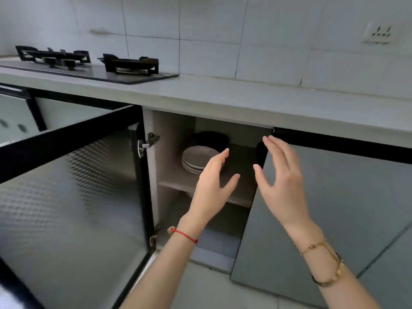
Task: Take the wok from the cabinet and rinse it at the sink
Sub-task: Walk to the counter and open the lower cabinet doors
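The cabinet [176, 179] under the counter has its left door [73, 192] swung wide. A dark round object [211, 139], possibly the wok, sits at the back of the upper shelf behind a stack of grey plates [196, 158]. Another dark rounded shape [260, 152] shows at the shelf's right, partly hidden by the right door. My left hand [211, 186] and my right hand [281, 175] are both held out in front of the opening, fingers straight, palms facing each other, holding nothing.
A black gas hob [89, 65] lies on the grey counter [223, 97] at upper left. The right cabinet door [334, 208] stands slightly ajar. A wall socket [379, 33] sits on the white tiles. No sink is in view.
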Demonstrator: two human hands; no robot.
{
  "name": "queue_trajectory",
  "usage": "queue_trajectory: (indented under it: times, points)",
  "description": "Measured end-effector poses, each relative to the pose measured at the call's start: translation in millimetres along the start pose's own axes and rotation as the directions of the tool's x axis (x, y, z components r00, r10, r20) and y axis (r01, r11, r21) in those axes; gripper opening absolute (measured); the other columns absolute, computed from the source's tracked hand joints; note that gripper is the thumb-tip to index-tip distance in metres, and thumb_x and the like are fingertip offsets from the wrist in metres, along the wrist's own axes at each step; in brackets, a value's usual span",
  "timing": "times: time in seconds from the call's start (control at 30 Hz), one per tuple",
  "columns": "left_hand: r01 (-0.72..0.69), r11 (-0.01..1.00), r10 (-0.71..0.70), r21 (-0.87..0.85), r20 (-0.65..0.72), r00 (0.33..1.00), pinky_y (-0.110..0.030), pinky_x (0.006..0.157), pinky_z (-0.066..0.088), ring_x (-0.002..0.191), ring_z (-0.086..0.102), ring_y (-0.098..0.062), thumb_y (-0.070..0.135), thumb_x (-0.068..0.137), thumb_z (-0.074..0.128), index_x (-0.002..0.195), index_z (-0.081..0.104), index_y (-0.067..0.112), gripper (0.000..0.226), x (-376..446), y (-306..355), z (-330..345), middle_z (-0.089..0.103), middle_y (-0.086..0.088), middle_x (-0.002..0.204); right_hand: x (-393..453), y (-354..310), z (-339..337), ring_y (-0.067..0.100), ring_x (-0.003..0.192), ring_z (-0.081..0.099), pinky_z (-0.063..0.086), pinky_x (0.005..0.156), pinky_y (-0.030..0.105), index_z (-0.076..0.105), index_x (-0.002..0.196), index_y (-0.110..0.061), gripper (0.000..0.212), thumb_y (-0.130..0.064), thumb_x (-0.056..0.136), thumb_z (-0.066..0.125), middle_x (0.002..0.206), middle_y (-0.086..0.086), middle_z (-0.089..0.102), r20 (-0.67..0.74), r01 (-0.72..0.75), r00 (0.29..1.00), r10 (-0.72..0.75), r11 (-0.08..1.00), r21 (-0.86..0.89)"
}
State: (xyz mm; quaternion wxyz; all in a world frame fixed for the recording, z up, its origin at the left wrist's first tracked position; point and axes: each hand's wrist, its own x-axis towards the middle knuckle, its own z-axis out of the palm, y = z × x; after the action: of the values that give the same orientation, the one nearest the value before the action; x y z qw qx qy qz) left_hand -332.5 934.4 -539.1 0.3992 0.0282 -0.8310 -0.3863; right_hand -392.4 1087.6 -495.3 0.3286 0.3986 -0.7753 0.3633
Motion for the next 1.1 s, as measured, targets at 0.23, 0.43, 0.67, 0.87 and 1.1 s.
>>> queue_trajectory:
  times: [0.23,0.43,0.67,0.87,1.1]
  points:
    - [0.027,0.996,-0.014,-0.086,0.154,0.988,-0.025,0.115,0.035,0.14,0.039,-0.007,0.028,0.092,0.066,0.153,0.03,0.015,0.071,31.4,-0.2,71.5,0.043,0.003,0.153,13.3,48.4,-8.7,0.022,0.142,0.037,0.028,0.121,0.033,0.041,0.148,-0.007,0.058,-0.015,0.095,0.061,0.148,0.009,0.043,-0.02,-0.039,0.999,0.036,0.991,-0.125]
    - [0.053,0.983,-0.03,-0.174,0.133,0.991,-0.029,0.109,0.045,0.13,0.053,-0.01,0.025,0.092,0.065,0.144,0.046,0.013,0.057,39.9,1.4,97.7,0.056,0.001,0.142,14.6,60.8,-6.0,0.02,0.144,0.034,0.03,0.12,0.037,0.039,0.15,-0.008,0.058,-0.017,0.097,0.06,0.151,0.007,0.042,0.024,-0.035,0.999,0.04,0.986,-0.166]
    - [0.026,0.982,-0.009,-0.19,0.089,0.996,-0.022,0.102,0.049,0.119,0.06,-0.007,0.02,0.092,0.066,0.135,0.054,0.01,0.045,22.3,12.5,86.6,0.064,0.0,0.129,3.8,47.5,-16.6,0.021,0.141,0.037,0.032,0.119,0.037,0.041,0.148,-0.007,0.056,-0.019,0.097,0.059,0.148,0.007,0.044,-0.006,-0.026,1.0,0.025,0.988,-0.151]
    - [0.011,0.969,0.009,-0.246,0.084,0.996,-0.021,0.099,0.05,0.113,0.064,-0.005,0.018,0.09,0.069,0.13,0.058,0.011,0.041,-10.6,30.5,70.0,0.067,0.002,0.122,-18.4,23.6,-34.6,0.023,0.135,0.04,0.033,0.116,0.03,0.043,0.147,-0.007,0.056,-0.021,0.096,0.062,0.141,0.01,0.046,-0.047,-0.021,0.999,0.013,0.987,-0.162]
    - [-0.03,0.954,0.058,-0.299,0.083,0.995,-0.024,0.092,0.055,0.101,0.067,-0.004,0.016,0.089,0.07,0.121,0.065,0.014,0.033,-47.6,55.4,59.5,0.069,0.006,0.106,-53.2,4.1,-66.4,0.025,0.136,0.04,0.037,0.114,0.04,0.044,0.147,-0.008,0.055,-0.023,0.097,0.061,0.144,0.011,0.043,-0.049,-0.013,0.999,0.006,0.989,-0.149]
